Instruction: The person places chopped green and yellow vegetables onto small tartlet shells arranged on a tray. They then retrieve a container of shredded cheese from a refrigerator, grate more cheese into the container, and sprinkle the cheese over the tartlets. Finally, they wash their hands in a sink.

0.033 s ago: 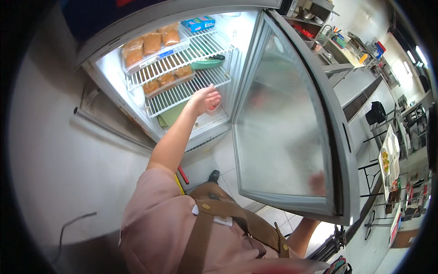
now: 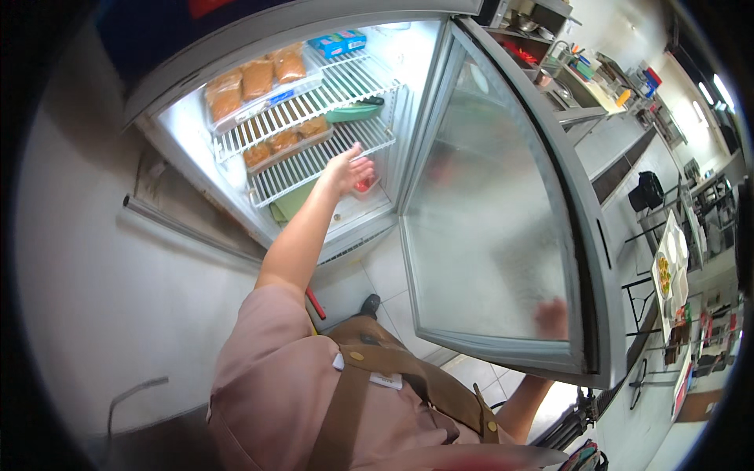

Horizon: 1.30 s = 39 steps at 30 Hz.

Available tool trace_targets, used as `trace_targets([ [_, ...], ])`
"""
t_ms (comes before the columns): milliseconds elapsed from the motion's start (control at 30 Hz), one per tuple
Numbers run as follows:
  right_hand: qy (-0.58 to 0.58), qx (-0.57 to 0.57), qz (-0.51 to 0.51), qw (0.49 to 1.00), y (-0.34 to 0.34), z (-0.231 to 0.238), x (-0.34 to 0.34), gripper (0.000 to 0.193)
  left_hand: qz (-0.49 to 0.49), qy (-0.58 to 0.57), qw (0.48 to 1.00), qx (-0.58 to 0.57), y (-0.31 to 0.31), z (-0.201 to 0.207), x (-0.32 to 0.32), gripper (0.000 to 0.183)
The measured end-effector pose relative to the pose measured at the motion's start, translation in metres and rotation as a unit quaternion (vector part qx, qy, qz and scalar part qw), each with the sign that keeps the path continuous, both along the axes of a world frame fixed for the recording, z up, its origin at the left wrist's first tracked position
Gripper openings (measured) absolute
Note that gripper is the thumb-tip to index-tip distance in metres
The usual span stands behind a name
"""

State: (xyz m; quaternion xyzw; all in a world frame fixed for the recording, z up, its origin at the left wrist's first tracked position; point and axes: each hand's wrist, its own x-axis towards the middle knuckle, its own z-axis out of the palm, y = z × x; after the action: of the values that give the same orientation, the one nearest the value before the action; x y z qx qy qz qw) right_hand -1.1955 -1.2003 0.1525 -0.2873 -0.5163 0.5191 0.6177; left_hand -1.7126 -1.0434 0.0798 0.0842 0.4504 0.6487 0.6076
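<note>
My left hand (image 2: pixel 348 171) reaches into an open glass-door fridge (image 2: pixel 424 94), its fingers stretched out and slightly apart in front of the lower wire shelf (image 2: pixel 306 166). Just beneath the fingers shows something red (image 2: pixel 364 185) in what looks like a clear container, partly hidden by the hand. My right hand (image 2: pixel 552 318) is a blur behind the misted glass of the door (image 2: pixel 495 228), near its lower outer corner. Its fingers cannot be made out.
On the upper shelf are a clear tray with bags of orange-brown food (image 2: pixel 257 78) and a blue box (image 2: pixel 338 43). Below sit more brown-filled bags (image 2: pixel 284 141) and a green container (image 2: pixel 353 112). To the right stands a table with a white tray (image 2: pixel 674 251).
The red thing under my left hand shows more plainly now. My left hand has shifted very slightly to the left; the blurred right hand shows a little larger through the glass.
</note>
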Motion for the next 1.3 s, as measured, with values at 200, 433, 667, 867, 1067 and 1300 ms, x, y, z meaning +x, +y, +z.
trace_targets([
  [200, 0.139, -0.050, -0.061, 0.987, 0.028, -0.022, 0.054, 0.036, 0.102, 0.027, 0.993, -0.061, 0.134, -0.069, -0.074, 0.061],
  [433, 0.100, -0.036, -0.387, 0.916, 0.059, -0.022, 0.066, 0.032, 0.077, 0.266, 0.960, 0.043, 0.209, -0.117, -0.122, 0.066],
  [667, 0.098, -0.063, -0.436, 0.892, 0.075, -0.016, 0.083, 0.032, 0.209, 0.341, 0.909, 0.119, 0.221, -0.127, -0.125, 0.050],
  [867, 0.108, -0.084, -0.410, 0.902, 0.086, -0.024, 0.092, 0.032, 0.229, 0.008, 0.967, 0.112, 0.168, -0.098, -0.090, 0.055],
  [1067, 0.175, -0.093, -0.303, 0.932, 0.089, -0.026, 0.092, 0.029, 0.154, -0.022, 0.984, 0.087, 0.044, -0.058, -0.020, 0.060],
  [1300, 0.132, -0.173, -0.262, 0.940, 0.081, -0.028, 0.082, 0.028, 0.077, 0.044, 0.993, 0.075, -0.112, 0.032, 0.044, 0.070],
])
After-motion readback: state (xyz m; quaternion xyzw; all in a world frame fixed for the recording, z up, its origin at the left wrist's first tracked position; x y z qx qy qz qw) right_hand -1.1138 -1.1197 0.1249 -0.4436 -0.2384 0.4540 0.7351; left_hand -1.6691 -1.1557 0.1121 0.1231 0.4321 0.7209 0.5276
